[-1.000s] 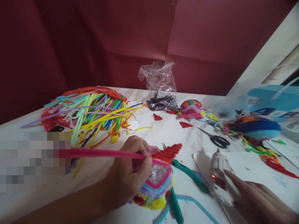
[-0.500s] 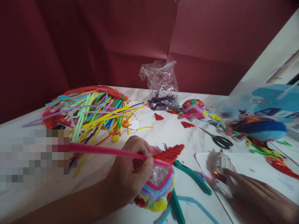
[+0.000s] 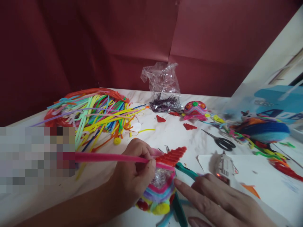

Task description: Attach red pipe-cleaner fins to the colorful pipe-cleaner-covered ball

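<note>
Left hand pinches the long, fuzzy pink strip, presumably steadying it along the rounded, multicoloured fuzzy craft piece beneath, right hand loosely spread, seemingly empty, just alongside.

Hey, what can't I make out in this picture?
All in the head view:
Pink strip, left end: covered by the pixelated patch.
White glue gun, lower part: behind the right hand.
Green-handled tool, middle: behind the craft piece.
Writing on the paper: too faint and blurred.
</note>
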Demonstrator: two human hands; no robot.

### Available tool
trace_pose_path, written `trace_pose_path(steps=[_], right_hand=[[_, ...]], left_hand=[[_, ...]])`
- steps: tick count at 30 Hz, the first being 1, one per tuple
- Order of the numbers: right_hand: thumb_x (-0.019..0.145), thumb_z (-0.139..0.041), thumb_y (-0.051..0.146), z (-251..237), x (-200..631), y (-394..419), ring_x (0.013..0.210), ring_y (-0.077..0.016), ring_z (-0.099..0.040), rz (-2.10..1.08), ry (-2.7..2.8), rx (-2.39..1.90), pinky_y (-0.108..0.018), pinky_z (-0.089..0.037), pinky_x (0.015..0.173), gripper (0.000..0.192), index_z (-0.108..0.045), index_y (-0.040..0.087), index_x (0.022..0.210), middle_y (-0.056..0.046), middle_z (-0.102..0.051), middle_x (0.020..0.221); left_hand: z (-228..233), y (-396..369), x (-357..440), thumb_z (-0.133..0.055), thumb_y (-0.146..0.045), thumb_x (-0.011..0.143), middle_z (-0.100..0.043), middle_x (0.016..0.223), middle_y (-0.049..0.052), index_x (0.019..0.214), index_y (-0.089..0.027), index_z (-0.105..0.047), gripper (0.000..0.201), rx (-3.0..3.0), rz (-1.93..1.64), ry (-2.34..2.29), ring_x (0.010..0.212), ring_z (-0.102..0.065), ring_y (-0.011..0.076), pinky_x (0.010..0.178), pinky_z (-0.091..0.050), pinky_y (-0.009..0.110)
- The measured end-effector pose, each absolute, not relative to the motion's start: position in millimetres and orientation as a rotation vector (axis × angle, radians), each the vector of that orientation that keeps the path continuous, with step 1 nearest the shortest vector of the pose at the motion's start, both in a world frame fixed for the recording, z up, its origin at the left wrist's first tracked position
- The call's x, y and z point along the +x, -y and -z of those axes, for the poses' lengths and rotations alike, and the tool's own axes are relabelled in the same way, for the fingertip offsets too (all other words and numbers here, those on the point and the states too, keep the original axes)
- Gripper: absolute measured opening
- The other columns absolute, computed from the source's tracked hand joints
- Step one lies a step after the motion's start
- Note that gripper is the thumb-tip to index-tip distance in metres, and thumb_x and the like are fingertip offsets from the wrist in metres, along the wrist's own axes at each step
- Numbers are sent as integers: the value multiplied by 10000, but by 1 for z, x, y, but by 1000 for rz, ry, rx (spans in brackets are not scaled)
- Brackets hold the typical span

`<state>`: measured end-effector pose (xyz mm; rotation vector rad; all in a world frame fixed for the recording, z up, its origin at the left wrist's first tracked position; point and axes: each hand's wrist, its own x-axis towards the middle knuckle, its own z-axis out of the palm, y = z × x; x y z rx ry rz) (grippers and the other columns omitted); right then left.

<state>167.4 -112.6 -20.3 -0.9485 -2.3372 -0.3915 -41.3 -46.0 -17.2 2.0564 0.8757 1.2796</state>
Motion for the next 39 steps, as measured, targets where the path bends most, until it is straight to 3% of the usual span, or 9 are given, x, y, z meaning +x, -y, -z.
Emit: trace_pose_path(steps=[4,13,21,29,32,36,39], right_hand=[[955,-399,273,9,161,106,646,-180,-588,283,2472,-992,-263,-508,533,363,-463,113,1275,-65,-607,748],[958,-371,295,2,156,99,651,-185,-608,282,2391,-1004,-271,-526,529,331,-598,114,1117,-88,-640,781],[963,-353,315,-2,160,98,757,-206,-606,173,2485,-1038,-295,-520,606,371,-519,128,1237,-100,-635,879],[957,-353,365,-1,159,94,644,-192,-605,134,2370,-964,-267,-502,516,367,-591,151,1136,-76,-618,744],[944,-404,308,0,162,96,638,-170,-605,36,2287,-943,-231,-492,515,272,-557,205,1145,-40,-608,725],[915,-446,193,2,165,97,672,-131,-605,-88,2153,-1120,-187,-488,568,136,-564,242,961,1,-604,747],[906,-480,254,6,163,93,713,-122,-606,-316,2009,-1312,-171,-487,581,80,-557,239,920,11,-624,795]], left_hand=[[18,47,-41,-455,-108,812,-497,823,-9,709,-202,-412,146,2056,-1302,-865,731,-494,118,614,-385,259],[19,47,-42,-459,-104,806,-492,823,-13,704,-203,-408,151,2039,-1290,-861,750,-506,117,630,-406,250],[19,45,-41,-476,-109,787,-502,837,4,709,-207,-421,137,1975,-1278,-884,789,-539,151,637,-430,272],[19,47,-42,-462,-120,810,-490,835,14,707,-210,-407,148,2001,-1238,-880,811,-542,168,661,-444,300],[19,47,-43,-454,-120,814,-486,841,12,709,-213,-403,150,2000,-1233,-888,804,-543,165,634,-437,287],[20,47,-43,-463,-120,811,-488,847,9,717,-217,-405,147,1984,-1231,-892,809,-546,163,621,-435,275],[22,48,-42,-470,-126,812,-496,831,-2,768,-225,-429,116,1919,-1222,-889,665,-515,126,550,-426,251]])
